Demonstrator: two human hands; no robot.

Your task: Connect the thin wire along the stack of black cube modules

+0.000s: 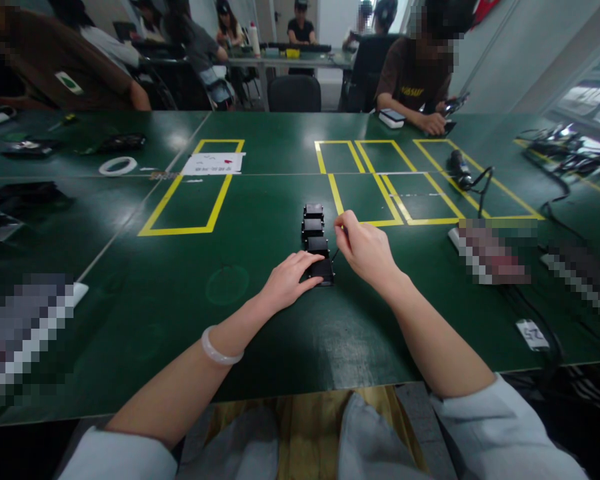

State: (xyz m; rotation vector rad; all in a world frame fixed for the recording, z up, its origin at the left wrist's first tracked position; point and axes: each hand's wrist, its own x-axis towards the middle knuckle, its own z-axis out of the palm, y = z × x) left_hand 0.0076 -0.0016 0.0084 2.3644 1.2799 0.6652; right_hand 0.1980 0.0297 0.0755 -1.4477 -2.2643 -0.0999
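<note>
- Four black blocks (313,227) stand one behind another on the green counter (370,340), in a row leading away from us, straight ahead of our body.
- We have our left hand (289,279) at the nearest block (323,272), its fingers gripping it, the thumb along the near edge and the other fingers over the far side.
- We have the fingers of our right hand (367,250) closed around a thin dark tool (335,255), which slants down to the right edge of that same block; we cannot tell whether its tip is seated in anything.
- Bright specks at the sides of the blocks look to us like small screws, so we judge the work in hand to be at the fastenings of the nearest block, and that block to be unfinished.
- We see no hand on the other three blocks; they look whole from here, but we cannot tell whether their fastenings are done or waiting.
- All four blocks lie outside the yellow tape outlines (223,200), so if those mark places for them, we would count the setting-down as not yet done.
</note>
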